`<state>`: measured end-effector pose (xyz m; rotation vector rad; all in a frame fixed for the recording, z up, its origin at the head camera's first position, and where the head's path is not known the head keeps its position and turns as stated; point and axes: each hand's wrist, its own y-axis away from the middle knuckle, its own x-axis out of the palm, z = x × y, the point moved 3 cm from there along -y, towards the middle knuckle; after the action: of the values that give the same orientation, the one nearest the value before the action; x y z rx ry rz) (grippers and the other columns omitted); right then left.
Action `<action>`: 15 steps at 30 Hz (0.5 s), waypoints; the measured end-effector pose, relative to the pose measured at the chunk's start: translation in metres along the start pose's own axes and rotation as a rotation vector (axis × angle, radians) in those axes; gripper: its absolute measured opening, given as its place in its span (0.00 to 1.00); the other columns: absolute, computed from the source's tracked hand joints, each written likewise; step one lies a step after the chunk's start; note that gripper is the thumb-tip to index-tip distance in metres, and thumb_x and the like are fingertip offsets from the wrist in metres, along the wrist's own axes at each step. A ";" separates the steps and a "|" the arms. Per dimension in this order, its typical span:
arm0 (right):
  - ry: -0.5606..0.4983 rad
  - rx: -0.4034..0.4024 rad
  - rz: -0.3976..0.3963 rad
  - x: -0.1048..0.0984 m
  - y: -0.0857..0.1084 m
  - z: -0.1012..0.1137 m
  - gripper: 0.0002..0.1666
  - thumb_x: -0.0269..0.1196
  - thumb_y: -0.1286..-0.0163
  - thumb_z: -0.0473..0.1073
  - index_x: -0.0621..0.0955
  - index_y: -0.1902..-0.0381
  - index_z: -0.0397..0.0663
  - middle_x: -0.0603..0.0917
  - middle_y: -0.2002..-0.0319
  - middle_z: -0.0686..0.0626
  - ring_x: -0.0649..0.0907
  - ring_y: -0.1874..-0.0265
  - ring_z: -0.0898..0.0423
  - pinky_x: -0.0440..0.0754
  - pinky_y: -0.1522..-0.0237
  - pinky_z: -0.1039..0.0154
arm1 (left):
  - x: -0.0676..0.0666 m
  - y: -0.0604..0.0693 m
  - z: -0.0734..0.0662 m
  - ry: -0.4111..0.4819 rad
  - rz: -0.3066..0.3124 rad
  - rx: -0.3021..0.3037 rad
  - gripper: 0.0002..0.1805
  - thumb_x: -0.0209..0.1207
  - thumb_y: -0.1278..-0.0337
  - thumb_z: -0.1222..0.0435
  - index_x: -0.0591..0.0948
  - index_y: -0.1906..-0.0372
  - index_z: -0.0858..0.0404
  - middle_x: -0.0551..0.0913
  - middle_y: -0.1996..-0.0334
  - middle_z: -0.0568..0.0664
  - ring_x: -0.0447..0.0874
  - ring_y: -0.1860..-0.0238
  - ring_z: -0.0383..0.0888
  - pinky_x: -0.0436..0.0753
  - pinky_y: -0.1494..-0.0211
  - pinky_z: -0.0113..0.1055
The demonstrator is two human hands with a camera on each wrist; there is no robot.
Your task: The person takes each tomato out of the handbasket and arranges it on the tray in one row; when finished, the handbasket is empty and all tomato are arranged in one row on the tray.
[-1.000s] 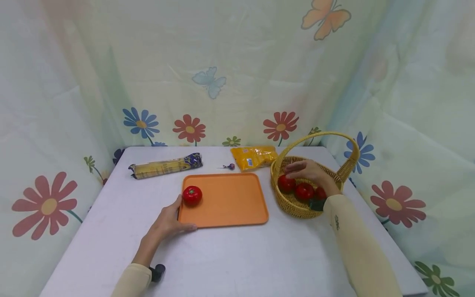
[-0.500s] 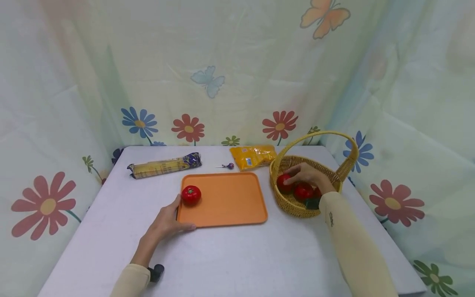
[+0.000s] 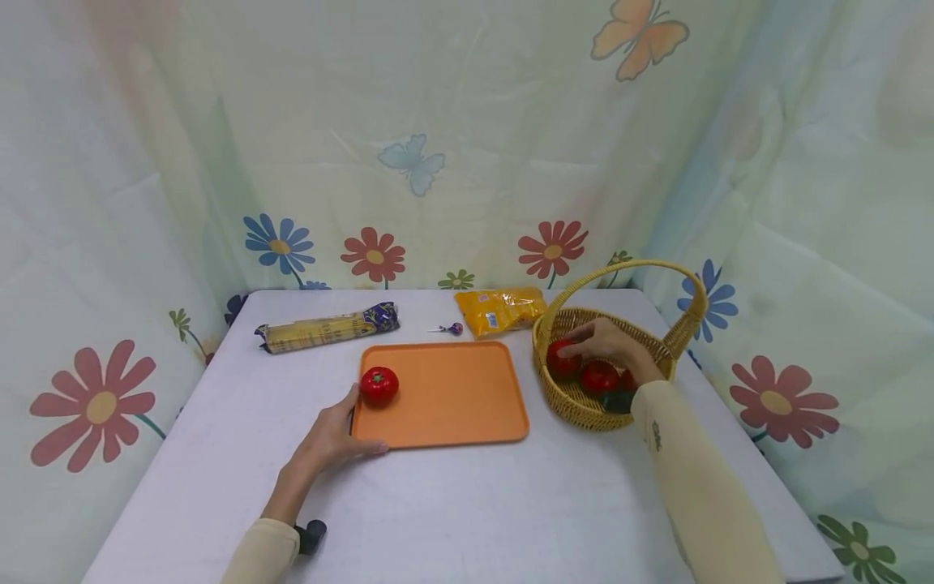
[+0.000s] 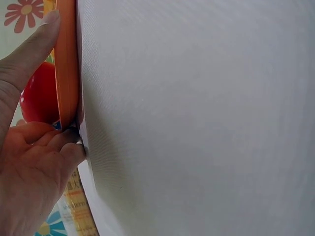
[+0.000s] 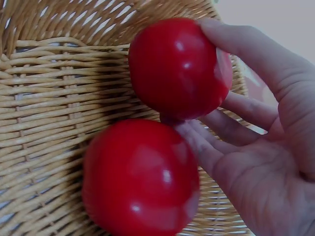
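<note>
Inside the wicker basket [image 3: 584, 412] at the right, my right hand [image 3: 609, 341] grips a red tomato [image 3: 562, 362] with thumb and fingers around it. In the right wrist view the held tomato [image 5: 178, 69] touches or nearly touches a second tomato [image 5: 142, 177] below it. My left hand [image 3: 332, 434] rests at the left front corner of the orange tray [image 3: 452, 393], thumb along the front edge, fingers at the left side. One tomato [image 3: 379, 387] stands on the tray's left part. The left wrist view shows the tray's rim [image 4: 66, 64] between thumb and fingers.
Behind the tray lie a long noodle packet [image 3: 324, 328], a small lollipop [image 3: 456, 328] and a yellow bag [image 3: 499, 311]. The basket's tall handle [image 3: 620, 264] arches over it. Another red item and a dark green one [image 3: 619, 401] are beside my right wrist.
My right hand has lowered onto the tomato at the basket's left side, and its fingers have closed around it. The left hand and the tray look the same.
</note>
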<state>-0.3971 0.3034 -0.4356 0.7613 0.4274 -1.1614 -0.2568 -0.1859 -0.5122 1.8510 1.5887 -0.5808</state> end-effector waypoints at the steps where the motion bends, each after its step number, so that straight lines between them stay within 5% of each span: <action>1: -0.007 0.001 -0.006 -0.001 0.000 0.001 0.39 0.75 0.27 0.53 0.79 0.28 0.36 0.82 0.34 0.33 0.81 0.40 0.39 0.84 0.32 0.42 | 0.000 0.000 0.000 0.003 0.001 0.001 0.73 0.86 0.56 0.49 0.51 0.13 0.66 0.58 0.16 0.65 0.56 0.16 0.67 0.67 0.19 0.63; 7: -0.035 -0.047 -0.016 -0.008 0.006 0.008 0.42 0.72 0.26 0.58 0.76 0.25 0.39 0.80 0.31 0.33 0.80 0.35 0.38 0.81 0.30 0.39 | -0.003 0.003 -0.001 0.010 0.004 0.006 0.72 0.85 0.55 0.48 0.51 0.13 0.66 0.58 0.16 0.65 0.56 0.16 0.68 0.66 0.19 0.64; 15: 0.000 -0.134 -0.053 -0.018 0.041 0.015 0.43 0.72 0.28 0.60 0.76 0.26 0.40 0.79 0.32 0.33 0.75 0.31 0.36 0.80 0.31 0.32 | -0.001 0.002 -0.003 0.024 0.007 -0.011 0.70 0.84 0.52 0.50 0.51 0.12 0.64 0.58 0.15 0.64 0.55 0.15 0.66 0.67 0.20 0.64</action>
<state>-0.3661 0.3124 -0.4008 0.6366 0.5227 -1.1694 -0.2551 -0.1850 -0.5092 1.8609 1.5975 -0.5472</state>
